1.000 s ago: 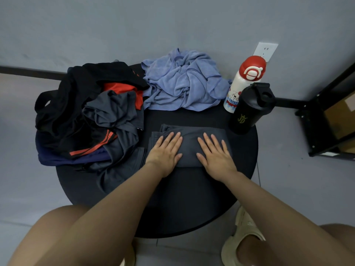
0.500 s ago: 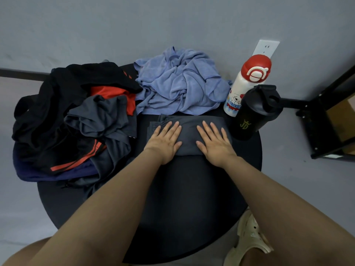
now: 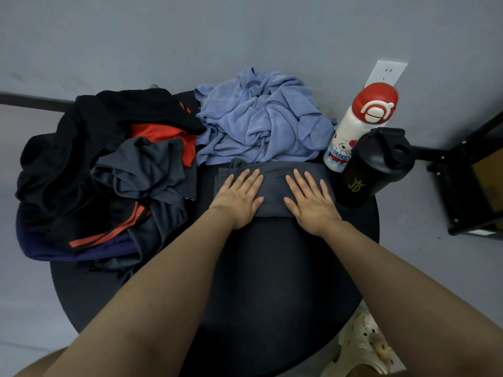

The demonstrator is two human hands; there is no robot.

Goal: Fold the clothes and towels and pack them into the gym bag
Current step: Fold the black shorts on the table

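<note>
A folded dark grey garment (image 3: 273, 186) lies flat in the middle of the round black table (image 3: 272, 281). My left hand (image 3: 238, 198) and my right hand (image 3: 309, 201) press on it side by side, palms down, fingers straight. A crumpled blue towel (image 3: 258, 123) sits just behind it. At the left lies a heap of dark clothes (image 3: 89, 172): black, grey, red and navy pieces with orange stripes. I cannot tell whether the gym bag is within that heap.
A white bottle with a red cap (image 3: 359, 123) and a black shaker bottle (image 3: 373, 167) stand at the table's right, close to my right hand. A black shelf frame (image 3: 473, 186) stands on the floor at far right. A wall socket (image 3: 386, 73) is behind the bottles.
Both hands have slid the folded grey garment a little farther from me, toward the blue towel. The camera has shifted, so the clothes heap sits more to the left.
</note>
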